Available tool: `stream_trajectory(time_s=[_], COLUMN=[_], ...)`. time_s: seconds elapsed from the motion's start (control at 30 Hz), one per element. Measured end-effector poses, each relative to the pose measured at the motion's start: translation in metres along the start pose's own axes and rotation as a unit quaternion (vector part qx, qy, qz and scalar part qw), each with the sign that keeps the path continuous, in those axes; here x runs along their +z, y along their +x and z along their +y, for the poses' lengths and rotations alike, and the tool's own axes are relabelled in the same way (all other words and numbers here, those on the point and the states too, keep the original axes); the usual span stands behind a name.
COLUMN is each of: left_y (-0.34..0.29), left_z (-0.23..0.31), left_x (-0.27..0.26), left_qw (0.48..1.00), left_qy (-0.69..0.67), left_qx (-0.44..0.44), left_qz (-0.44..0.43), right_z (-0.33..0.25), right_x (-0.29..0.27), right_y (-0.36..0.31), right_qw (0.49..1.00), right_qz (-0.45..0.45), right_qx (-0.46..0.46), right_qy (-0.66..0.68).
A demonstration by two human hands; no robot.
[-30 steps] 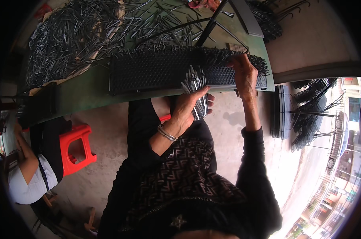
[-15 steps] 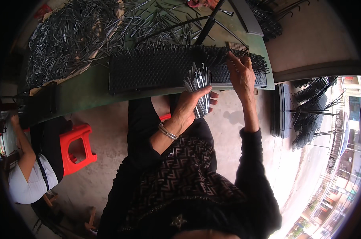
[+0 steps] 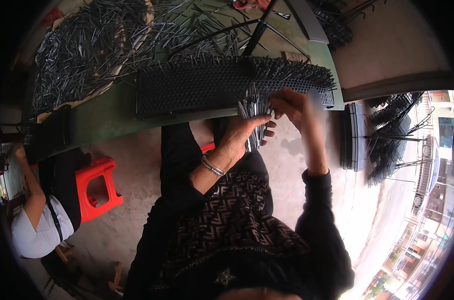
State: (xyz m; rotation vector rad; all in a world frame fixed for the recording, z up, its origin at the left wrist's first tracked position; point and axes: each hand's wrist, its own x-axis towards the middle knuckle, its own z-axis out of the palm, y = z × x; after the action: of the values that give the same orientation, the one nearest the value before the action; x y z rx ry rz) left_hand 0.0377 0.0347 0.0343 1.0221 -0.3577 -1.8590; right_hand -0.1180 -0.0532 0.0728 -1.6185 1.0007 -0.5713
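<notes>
A bundle of thin, shiny grey metal rods (image 3: 252, 114) is wrapped in my left hand (image 3: 239, 131), its ends fanning upward at the table's near edge. My right hand (image 3: 291, 106) is against the right side of the bundle, thumb and fingers pinched together; whether a rod is between them is hidden. Just beyond both hands lies a long black rack (image 3: 187, 92) with rows of small holes. Dark rods (image 3: 297, 70) stand upright in it, crowded along its far side and right end.
Loose rods (image 3: 92, 50) are heaped on the green table (image 3: 99, 122) at the far left. A black metal frame (image 3: 259, 35) stands behind the rack. At left, a co-worker (image 3: 42, 225) sits near a red stool (image 3: 99, 190). More filled racks (image 3: 392, 135) stand at right.
My right hand has come down and left from the rods at the rack's right part to the bundle. My left hand still grips the bundle, nearly in place.
</notes>
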Motion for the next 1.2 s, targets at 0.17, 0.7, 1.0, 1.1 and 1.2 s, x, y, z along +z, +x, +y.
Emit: stream_trajectory(time_s=[0.17,0.7,1.0,1.1,1.2], left_y=[0.006,0.013,0.012,0.013,0.015], left_z=[-0.007,-0.014,-0.011,-0.013,-0.013], left_x=[-0.003,0.001,0.004,0.004,0.001], left_qw=[1.000,0.998,0.998,0.998,0.998], left_qy=[-0.029,-0.067,-0.057,-0.062,-0.068], left_qx=[0.000,-0.014,-0.010,-0.010,-0.006], left_qz=[-0.011,0.005,0.009,0.010,0.005], right_z=[-0.004,0.023,0.024,0.035,0.031], right_x=[-0.010,-0.030,-0.029,-0.031,-0.025], right_y=[-0.003,0.038,0.033,0.038,0.039], right_qw=[0.998,0.917,0.922,0.919,0.896], right_qz=[0.056,0.312,0.288,0.262,0.273], right_qx=[0.002,-0.157,-0.151,-0.152,-0.146], right_qy=[-0.010,-0.194,-0.210,-0.254,-0.317])
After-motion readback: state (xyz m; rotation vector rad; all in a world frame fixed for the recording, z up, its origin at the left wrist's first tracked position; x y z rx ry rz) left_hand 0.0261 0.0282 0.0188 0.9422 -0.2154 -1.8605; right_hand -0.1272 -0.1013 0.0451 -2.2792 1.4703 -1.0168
